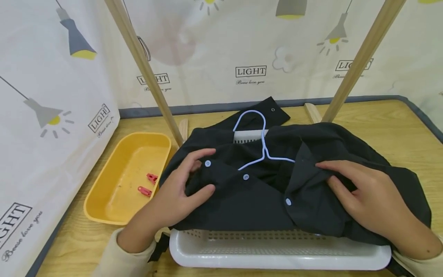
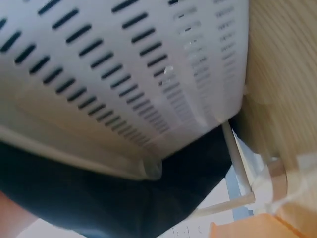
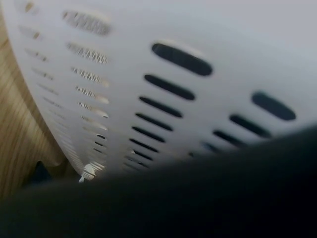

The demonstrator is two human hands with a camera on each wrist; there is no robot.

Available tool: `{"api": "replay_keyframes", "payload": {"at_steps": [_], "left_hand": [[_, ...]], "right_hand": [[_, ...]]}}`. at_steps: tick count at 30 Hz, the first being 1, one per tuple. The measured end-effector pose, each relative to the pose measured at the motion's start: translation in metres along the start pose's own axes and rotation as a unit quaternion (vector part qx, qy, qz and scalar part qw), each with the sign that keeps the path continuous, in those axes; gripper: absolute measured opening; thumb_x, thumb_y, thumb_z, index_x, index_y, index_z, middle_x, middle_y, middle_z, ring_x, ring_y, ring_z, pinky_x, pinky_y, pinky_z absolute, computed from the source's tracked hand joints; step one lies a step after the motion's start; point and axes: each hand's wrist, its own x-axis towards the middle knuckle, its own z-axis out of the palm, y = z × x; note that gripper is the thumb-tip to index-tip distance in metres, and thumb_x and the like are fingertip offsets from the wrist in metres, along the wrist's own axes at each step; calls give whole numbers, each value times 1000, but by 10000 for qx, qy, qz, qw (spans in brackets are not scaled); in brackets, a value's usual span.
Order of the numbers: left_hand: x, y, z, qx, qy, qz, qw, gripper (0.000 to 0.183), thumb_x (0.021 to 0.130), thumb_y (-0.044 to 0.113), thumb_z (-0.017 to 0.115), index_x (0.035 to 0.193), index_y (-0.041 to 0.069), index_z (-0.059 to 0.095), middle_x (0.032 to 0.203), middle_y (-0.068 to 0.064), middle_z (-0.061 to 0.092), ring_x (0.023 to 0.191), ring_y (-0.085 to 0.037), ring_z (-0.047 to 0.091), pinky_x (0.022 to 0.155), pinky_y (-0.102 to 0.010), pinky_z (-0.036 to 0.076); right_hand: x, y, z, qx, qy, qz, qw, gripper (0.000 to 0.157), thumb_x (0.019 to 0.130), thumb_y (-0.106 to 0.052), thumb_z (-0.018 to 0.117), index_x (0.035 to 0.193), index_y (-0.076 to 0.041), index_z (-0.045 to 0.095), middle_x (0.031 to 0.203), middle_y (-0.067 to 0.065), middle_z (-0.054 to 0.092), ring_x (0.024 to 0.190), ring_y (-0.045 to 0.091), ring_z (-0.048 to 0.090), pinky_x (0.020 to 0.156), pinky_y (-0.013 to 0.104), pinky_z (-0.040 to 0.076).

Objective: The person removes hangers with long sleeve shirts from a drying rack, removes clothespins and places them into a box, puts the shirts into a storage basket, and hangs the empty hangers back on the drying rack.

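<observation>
A black shirt (image 1: 263, 207) with pale buttons is draped over a white slotted basket (image 1: 277, 259). In its neck opening lies a light blue hanger (image 1: 264, 148), hook upward and arms running under the cloth. My left hand (image 1: 183, 188) rests at the shirt's left front edge, with thumb and index finger spread apart around a button. On the other side, my right hand (image 1: 367, 188) pinches a raised fold of the right front between thumb and index finger. Both wrist views look at the basket's slotted side under dark cloth; the hands' work is hidden there.
A yellow tray (image 1: 90, 206) to the left holds red clothespins (image 1: 144, 191). Two wooden poles (image 1: 149, 77) (image 1: 363, 57) rise behind the shirt. A black cloth end (image 1: 266, 109) with a buttonhole lies behind the hanger hook. Printed sheeting (image 1: 207, 57) borders the wooden table (image 1: 391, 127).
</observation>
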Motion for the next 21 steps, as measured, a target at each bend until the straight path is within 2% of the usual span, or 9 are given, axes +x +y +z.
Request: {"api": "replay_keyframes", "payload": {"at_steps": [4,8,17,21], "left_hand": [[-2,-4,-5,-9,-100,4,9999,52,86,27,63,132,35,41,130,17,47,116,-4,44,104,-35,35],[-2,-8,-5,-158,-60,158,9997,47,86,22,63,128,33,45,130,16,48,120,-6,42,108,-34,31],[-3,-10,-4,-671,2,526,9964,31,89,15,55,119,23,53,117,5,58,107,-12,51,96,-26,39],[-3,-11,-4,-556,9,652,9963,26,88,15,53,114,22,56,115,6,58,106,-12,51,95,-26,39]], "right_hand": [[-1,-1,1,-83,-21,82,9999,38,76,-5,68,111,-21,64,106,1,67,53,-7,50,55,10,40],[0,-2,0,-17,36,106,9999,38,76,-4,67,110,-20,65,105,1,67,52,-7,50,55,11,41],[2,-2,-2,3,85,144,9999,37,76,-3,67,108,-19,65,102,1,68,50,-8,49,57,11,40],[2,-1,-2,14,70,200,9998,36,76,-4,68,108,-20,65,103,0,67,48,-11,48,53,10,40]]}}
